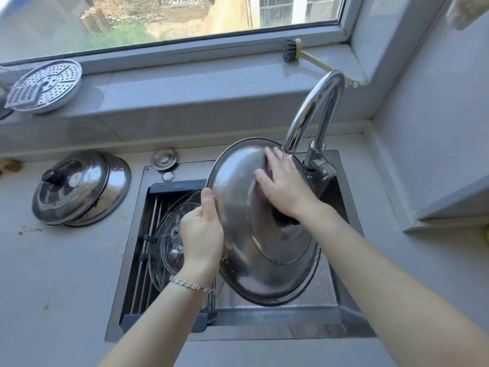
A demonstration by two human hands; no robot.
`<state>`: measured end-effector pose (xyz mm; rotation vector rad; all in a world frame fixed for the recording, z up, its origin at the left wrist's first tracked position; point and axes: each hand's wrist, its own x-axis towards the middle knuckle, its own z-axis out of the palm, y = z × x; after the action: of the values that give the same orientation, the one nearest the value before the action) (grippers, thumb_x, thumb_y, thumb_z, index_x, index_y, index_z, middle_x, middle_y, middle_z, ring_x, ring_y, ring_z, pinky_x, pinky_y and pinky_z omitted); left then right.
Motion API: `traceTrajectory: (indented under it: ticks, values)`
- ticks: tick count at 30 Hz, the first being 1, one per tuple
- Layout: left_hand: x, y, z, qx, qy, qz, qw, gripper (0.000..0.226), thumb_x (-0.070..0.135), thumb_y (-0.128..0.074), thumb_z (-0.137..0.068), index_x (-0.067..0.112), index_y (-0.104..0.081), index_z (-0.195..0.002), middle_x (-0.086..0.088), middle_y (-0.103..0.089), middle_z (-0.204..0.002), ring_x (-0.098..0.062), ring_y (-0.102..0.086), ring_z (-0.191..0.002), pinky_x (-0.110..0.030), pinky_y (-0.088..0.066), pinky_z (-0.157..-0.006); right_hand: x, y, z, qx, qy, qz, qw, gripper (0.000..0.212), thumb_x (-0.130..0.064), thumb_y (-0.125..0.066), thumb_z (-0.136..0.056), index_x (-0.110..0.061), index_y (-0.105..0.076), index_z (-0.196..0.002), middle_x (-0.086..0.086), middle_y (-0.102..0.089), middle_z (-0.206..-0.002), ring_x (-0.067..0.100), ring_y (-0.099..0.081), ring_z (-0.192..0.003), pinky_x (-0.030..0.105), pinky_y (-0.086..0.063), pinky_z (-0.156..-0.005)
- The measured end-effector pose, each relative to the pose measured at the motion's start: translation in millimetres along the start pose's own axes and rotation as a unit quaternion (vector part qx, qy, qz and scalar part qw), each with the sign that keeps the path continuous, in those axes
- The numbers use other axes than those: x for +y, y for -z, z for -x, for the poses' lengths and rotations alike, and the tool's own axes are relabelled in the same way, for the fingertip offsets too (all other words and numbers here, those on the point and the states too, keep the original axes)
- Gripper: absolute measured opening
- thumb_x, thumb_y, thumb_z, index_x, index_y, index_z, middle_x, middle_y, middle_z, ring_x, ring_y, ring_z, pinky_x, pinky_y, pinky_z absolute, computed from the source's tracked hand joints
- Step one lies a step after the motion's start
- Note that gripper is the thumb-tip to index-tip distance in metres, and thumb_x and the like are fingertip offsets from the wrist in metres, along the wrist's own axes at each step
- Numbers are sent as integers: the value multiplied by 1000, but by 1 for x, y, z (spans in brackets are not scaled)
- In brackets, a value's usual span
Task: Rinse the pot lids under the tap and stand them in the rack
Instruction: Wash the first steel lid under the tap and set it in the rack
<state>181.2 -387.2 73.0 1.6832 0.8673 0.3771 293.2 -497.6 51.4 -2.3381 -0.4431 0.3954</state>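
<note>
- Two hands on one big steel lid [267, 234], tilted over the sink [341, 311] under the tap [315, 112].
- Left hand [202, 231] grips its rim; right hand [283, 184] lies open, flat on the dome.
- Glass lid [166, 250] already sits in the rack [148, 234], half hidden behind the left hand.
- More steel lids [79, 186] stacked on the counter [53, 287], well apart.

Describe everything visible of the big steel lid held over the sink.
The big steel lid is a domed, shiny metal disc with a stepped ring, wet, tilted on edge above the sink. The left hand pinches its rim; the right hand lies flat on its dome under the tap. Its dark knob is largely hidden.
</note>
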Motion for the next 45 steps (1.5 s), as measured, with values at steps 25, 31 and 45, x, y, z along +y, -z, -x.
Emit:
traceTrajectory:
  ticks: [25, 31, 45]
  values:
    - [1, 18, -7, 55, 128, 44, 989, 49, 50, -37, -95, 15, -47, -63, -2, -50, -68, -20, -48, -67, -31, -40, -66, 16, 0, 27, -6, -130, -193, 973, 42, -52, -59, -82, -14, -43, -72, 1, -53, -48, 18, -51, -37, 25, -36, -42]
    - [2, 35, -19, 66, 111, 40, 991, 51, 53, -37, -93, 12, -50, -67, -6, -49, -71, -20, -48, -67, -31, -39, -62, 26, -8, 26, -109, -118, -438, 885, 20, -20, -59, -89, -15, -43, -78, 6, -59, -46, 16, -58, -36, 17, -39, -32]
    - [2, 13, -6, 44, 90, 24, 995, 50, 46, -36, -96, 5, -51, -72, -6, -48, -63, -19, -45, -59, -30, -38, -56, 31, -14, 30, 16, -175, -271, 946, 37, -30, -40, -98, -10, -45, -68, 8, -54, -45, 13, -50, -28, 19, -33, -31]
